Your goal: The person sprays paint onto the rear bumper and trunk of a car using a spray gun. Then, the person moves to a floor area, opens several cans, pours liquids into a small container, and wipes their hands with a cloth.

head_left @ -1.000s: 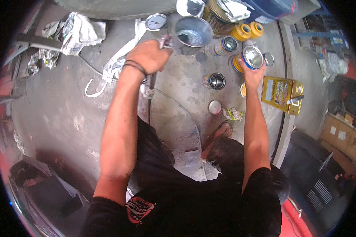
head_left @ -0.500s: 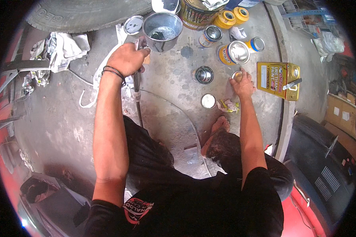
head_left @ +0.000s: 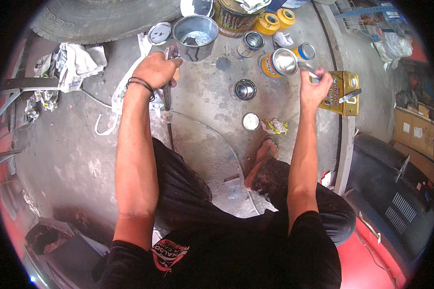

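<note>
My left hand [head_left: 155, 72] is closed around a grey spray gun [head_left: 167, 98], its lower end joined to a hose. My right hand [head_left: 315, 89] is raised with its fingers pinched on a small greyish piece [head_left: 308, 71], too blurred to name. That hand is in front of the left part of a gold rectangular thinner can [head_left: 348, 96]. Close beside it stand a yellow paint can with a silver lid [head_left: 284, 62] and a smaller can [head_left: 305, 51]. An open small can [head_left: 245, 90] and a round white-topped container [head_left: 251, 122] stand between my hands.
A grey bucket [head_left: 196, 38] holds some liquid, with a round lid [head_left: 159, 33] beside it. Behind are a large tin [head_left: 238, 21] and two yellow bottles [head_left: 266, 23]. A tire [head_left: 101, 21] and white cloth [head_left: 83, 65] lie left. The hose [head_left: 222, 132] crosses the concrete floor.
My right hand has lifted and moved up and right, from beside the yellow paint can to in front of the gold can. My left hand still holds the spray gun in nearly the same place.
</note>
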Available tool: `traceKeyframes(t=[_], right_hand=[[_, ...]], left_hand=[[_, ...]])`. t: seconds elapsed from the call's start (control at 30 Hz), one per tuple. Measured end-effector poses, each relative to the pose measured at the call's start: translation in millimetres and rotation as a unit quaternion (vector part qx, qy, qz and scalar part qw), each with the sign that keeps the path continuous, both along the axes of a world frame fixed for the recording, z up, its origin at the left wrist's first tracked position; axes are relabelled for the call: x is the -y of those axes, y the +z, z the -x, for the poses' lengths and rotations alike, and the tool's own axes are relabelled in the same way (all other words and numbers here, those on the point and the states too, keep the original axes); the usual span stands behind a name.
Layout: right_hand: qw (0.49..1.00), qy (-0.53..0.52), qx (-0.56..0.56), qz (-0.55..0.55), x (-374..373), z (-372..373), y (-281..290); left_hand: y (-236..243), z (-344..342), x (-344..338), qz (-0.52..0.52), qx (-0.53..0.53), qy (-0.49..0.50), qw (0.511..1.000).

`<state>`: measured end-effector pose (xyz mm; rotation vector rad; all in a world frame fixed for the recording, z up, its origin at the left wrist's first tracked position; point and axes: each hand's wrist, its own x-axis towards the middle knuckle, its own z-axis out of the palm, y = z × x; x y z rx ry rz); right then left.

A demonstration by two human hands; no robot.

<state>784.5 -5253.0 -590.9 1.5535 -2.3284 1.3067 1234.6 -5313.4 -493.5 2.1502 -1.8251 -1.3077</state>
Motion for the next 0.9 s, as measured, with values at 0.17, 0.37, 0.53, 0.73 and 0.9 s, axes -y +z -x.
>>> traceKeyframes(t=[0.17,0.37,0.53,0.73,0.9], right_hand=[[0.995,0.070,-0.073,0.018,19.3,-32.8,-19.4],[0.969,0.020,-0.156,-0.192,5.0,-55.0,-45.8],[0.961,0.049,-0.197,-0.191,21.8,-24.9,-58.6],[0.956,0.010,-0.239,-0.170,83.1,38.6,-12.0],[0.825,0.188,-0.297,-0.443,146.3,91.8,1.4]], left_hand=[[6.6,-2.2,-3.5,0.011,0.021,0.005,1.000],[6.3,-10.6,-4.6,0.009,0.020,-0.001,1.000],[3.1,-7.7,-5.4,0.017,0.010,0.047,0.999],[6.7,-11.7,-8.5,0.013,0.022,0.017,1.000],[7.5,-14.3,-11.5,0.018,0.032,0.035,0.999]])
